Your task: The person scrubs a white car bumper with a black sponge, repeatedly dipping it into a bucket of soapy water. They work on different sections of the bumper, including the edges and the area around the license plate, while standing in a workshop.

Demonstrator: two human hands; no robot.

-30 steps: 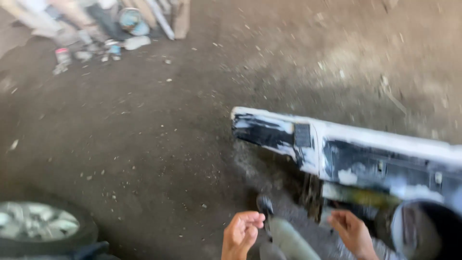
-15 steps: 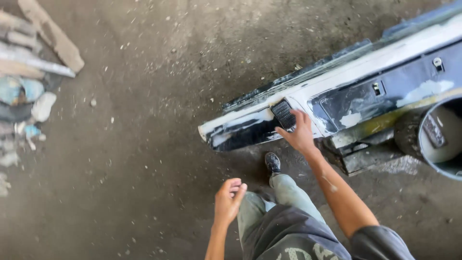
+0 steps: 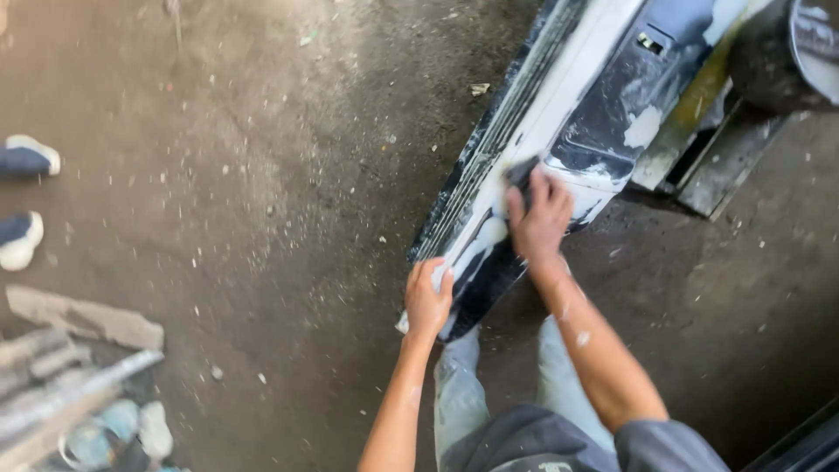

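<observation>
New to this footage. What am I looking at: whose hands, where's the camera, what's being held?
The picture comes from one camera worn on a person's head, looking down, so the two bare arms rising from the bottom edge are that person's own. A long car body panel, dark with white patches, lies on a dusty floor. The left hand grips the panel's near end. The right hand presses a small dark block flat against the panel; what the block is, I cannot tell. At the left edge are another person's shoes, and scrap and debris lie at lower left.
</observation>
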